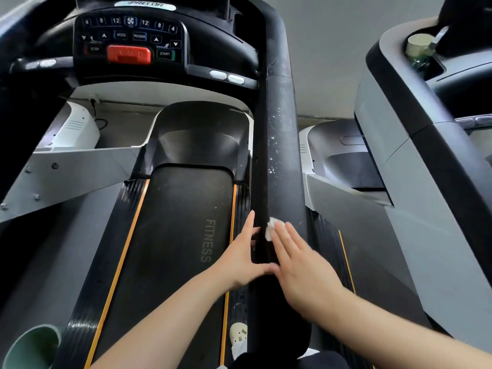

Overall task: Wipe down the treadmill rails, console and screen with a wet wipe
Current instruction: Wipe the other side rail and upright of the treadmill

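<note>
**gymrat_42:** Wet wipe (271, 229), the small crumpled white one, where's it sitting on the machine? Trying to place it against the thick black padded right handrail (279, 155).

**wipedown_dan:** It's right on top of that rail, on the stretch nearest the person. Right hand (303, 265) is laid flat over the rail with fingers straight and together, fingertips pressing the wipe down, so only a bit of white pokes out past them. Not curled round anything, just a flat palm.

**gymrat_42:** And the other hand?

**wipedown_dan:** Left hand (243, 258) is against the rail's inner side, just beside the right one. Fingers are stretched out straight along the rail, thumb reaching toward the other hand. I can't tell whether it's touching the wipe. The picture's a bit blurry around both hands.

**gymrat_42:** Rail look clean?

**wipedown_dan:** Nope, there are white specks scattered on the rail further up from the wipe. To the left of the rail, and lower, is the dark running belt (175, 235) printed FITNESS, with orange stripes along its edges. Up where the rail ends, to its left, is the black button console (130, 38) with a big red stop key (129, 54) and a START button. There's a pale green cup (34, 347) far off to the rail's left, bottom corner.
</note>
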The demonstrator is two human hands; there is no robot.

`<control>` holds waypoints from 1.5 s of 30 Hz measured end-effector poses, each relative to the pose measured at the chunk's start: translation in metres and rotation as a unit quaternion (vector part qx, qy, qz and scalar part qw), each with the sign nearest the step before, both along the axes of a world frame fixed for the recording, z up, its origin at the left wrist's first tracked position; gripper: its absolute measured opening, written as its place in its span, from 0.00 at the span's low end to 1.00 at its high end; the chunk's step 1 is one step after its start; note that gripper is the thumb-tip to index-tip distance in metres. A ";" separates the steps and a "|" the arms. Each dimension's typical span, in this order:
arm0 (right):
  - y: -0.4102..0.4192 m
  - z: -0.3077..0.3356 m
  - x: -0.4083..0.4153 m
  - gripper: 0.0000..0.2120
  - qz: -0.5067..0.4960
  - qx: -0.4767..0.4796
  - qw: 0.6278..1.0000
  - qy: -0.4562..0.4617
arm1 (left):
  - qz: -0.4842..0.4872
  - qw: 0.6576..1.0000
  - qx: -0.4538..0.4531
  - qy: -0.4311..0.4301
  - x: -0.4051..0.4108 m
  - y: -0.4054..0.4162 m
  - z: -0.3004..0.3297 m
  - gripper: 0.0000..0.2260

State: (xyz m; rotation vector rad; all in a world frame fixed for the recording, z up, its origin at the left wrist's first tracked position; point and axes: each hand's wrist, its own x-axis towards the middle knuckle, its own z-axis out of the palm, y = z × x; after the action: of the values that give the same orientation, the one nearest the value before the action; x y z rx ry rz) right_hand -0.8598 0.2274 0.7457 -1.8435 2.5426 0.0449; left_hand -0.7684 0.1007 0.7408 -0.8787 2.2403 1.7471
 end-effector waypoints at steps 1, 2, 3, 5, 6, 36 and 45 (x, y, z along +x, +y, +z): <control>0.017 -0.001 0.007 0.29 0.002 -0.009 1.000 -0.021 | -0.001 1.000 -0.010 0.002 0.001 0.000 -0.001 0.52; 0.031 -0.001 0.011 0.30 0.006 -0.008 0.999 -0.047 | -0.004 1.000 -0.021 0.006 0.001 -0.001 -0.002 0.53; 0.038 -0.002 0.012 0.30 0.012 -0.003 0.997 -0.070 | -0.010 0.999 -0.035 0.011 0.001 -0.002 -0.001 0.54; 0.031 -0.006 0.001 0.29 0.007 -0.001 0.997 -0.083 | -0.033 0.996 -0.077 0.017 0.000 -0.005 0.000 0.55; 0.019 -0.006 -0.009 0.30 -0.008 -0.003 0.996 -0.089 | -0.044 0.994 -0.098 0.019 -0.001 -0.006 0.000 0.55; -0.093 0.007 -0.049 0.33 -0.143 0.054 0.986 -0.065 | -0.177 0.964 -0.193 0.056 -0.059 -0.114 0.010 0.54; -0.080 0.001 0.001 0.32 -0.291 0.055 0.955 -0.036 | -0.307 0.886 -0.336 0.093 -0.088 -0.154 0.007 0.43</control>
State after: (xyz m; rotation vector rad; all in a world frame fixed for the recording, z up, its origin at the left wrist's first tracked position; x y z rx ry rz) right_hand -0.8589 0.1478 0.7470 -0.9820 2.8430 0.1115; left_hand -0.8565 -0.0532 0.7475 -0.0131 2.8613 0.7998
